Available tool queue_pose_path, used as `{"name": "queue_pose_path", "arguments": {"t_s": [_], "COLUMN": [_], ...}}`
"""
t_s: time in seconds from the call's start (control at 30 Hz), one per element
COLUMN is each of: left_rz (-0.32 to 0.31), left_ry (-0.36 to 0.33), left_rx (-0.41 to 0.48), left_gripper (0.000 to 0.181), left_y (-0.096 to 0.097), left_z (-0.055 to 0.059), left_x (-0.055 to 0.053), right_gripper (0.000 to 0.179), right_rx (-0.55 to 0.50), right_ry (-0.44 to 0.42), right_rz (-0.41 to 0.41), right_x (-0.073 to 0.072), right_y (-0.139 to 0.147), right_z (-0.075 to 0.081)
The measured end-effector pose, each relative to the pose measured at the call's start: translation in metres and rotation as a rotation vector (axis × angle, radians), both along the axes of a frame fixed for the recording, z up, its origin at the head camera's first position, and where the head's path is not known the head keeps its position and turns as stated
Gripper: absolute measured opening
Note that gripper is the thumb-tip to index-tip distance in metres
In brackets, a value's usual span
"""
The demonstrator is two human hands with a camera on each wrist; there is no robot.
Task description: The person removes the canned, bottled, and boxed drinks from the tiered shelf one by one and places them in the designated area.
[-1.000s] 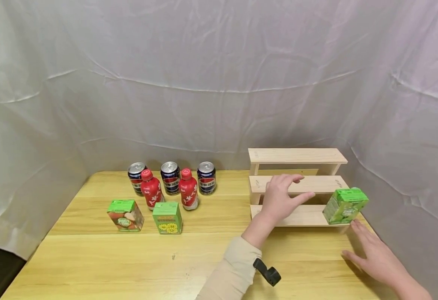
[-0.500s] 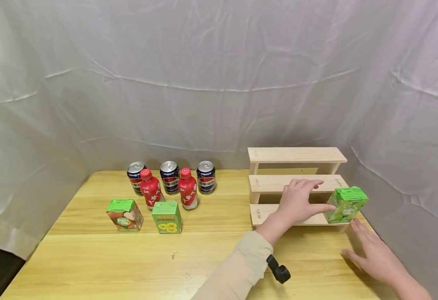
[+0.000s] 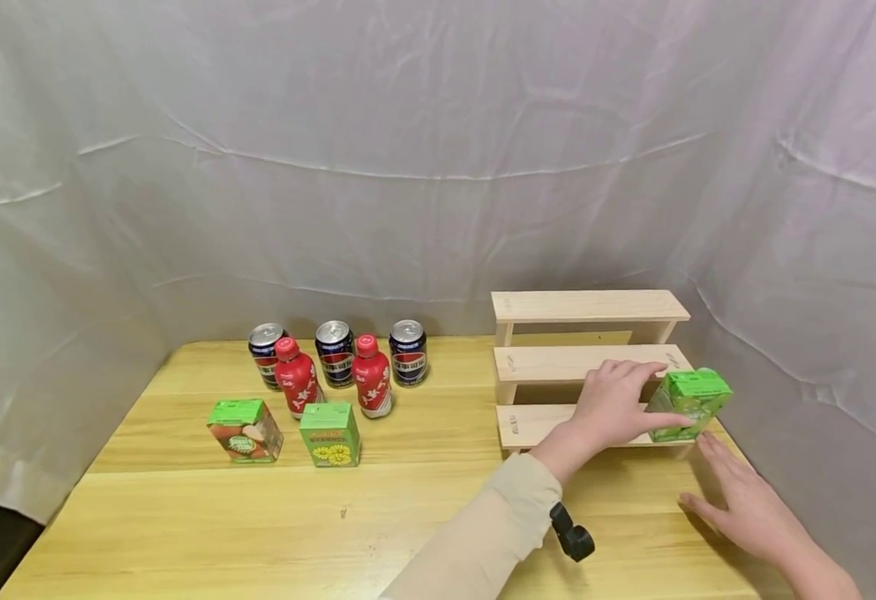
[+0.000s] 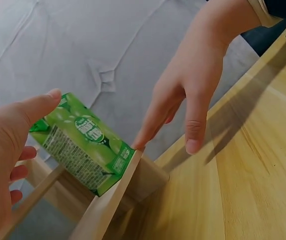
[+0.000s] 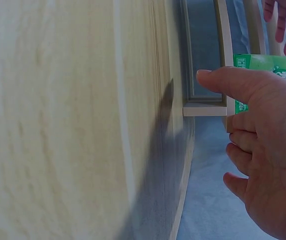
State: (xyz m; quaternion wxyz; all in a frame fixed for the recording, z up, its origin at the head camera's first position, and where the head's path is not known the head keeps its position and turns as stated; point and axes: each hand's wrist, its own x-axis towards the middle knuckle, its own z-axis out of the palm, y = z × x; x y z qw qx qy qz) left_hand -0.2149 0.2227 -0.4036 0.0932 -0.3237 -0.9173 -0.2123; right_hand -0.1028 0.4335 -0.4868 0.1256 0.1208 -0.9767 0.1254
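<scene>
A green juice carton [image 3: 700, 404] with grapes on its front stands at the right end of the bottom board [image 3: 533, 423] of a wooden three-step shelf, turned at an angle. My left hand [image 3: 616, 404] reaches around its left side, thumb across the front, the other fingers spread near the top. In the left wrist view the thumb [image 4: 45, 105] is right at the carton's upper edge, with a gap between the carton [image 4: 90, 140] and the other fingers. My right hand [image 3: 748, 504] has straight fingers, its fingertips at the board's right corner below the carton.
The middle board [image 3: 543, 363] and top board [image 3: 588, 306] rise behind. On the left of the table [image 3: 257, 533] stand dark blue cans [image 3: 408, 354], red bottles [image 3: 372, 377], an apple juice carton [image 3: 246, 433] and a green carton with yellow flowers [image 3: 331, 437]. Grey cloth [image 3: 805, 333] hangs close on the right.
My left hand has moved right from over the shelf to the green juice carton, and its thumb now overlaps the carton's front. The right hand stays at the shelf's corner.
</scene>
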Motion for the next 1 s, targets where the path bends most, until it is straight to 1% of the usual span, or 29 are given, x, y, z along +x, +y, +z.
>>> {"name": "queue_pose_path", "arguments": {"t_s": [0.1, 0.27, 0.5, 0.63, 0.8, 1.0], "left_rz": [-0.005, 0.011, 0.056, 0.069, 0.086, 0.100], "left_ry": [0.009, 0.025, 0.047, 0.054, 0.071, 0.132], "left_rx": [-0.009, -0.044, -0.099, -0.114, -0.087, -0.046], "left_gripper": [0.082, 0.081, 0.063, 0.060, 0.060, 0.057], "left_y": [0.006, 0.016, 0.024, 0.025, 0.023, 0.018], "left_z": [0.003, 0.006, 0.010, 0.011, 0.008, 0.008], "left_x": [0.000, -0.001, -0.003, -0.003, -0.001, 0.003], "right_gripper": [0.094, 0.094, 0.094, 0.094, 0.094, 0.095], "right_rx": [0.006, 0.011, 0.016, 0.014, 0.007, 0.013], "right_ry": [0.013, 0.025, 0.041, 0.030, 0.014, 0.027], "right_rz": [0.009, 0.013, 0.013, 0.009, 0.004, 0.008], "right_x": [-0.001, -0.002, 0.001, 0.002, 0.001, 0.002], "right_y": [0.000, 0.000, -0.001, -0.001, -0.001, -0.001], "right_z": [0.000, 0.000, 0.000, 0.001, 0.002, 0.004]}}
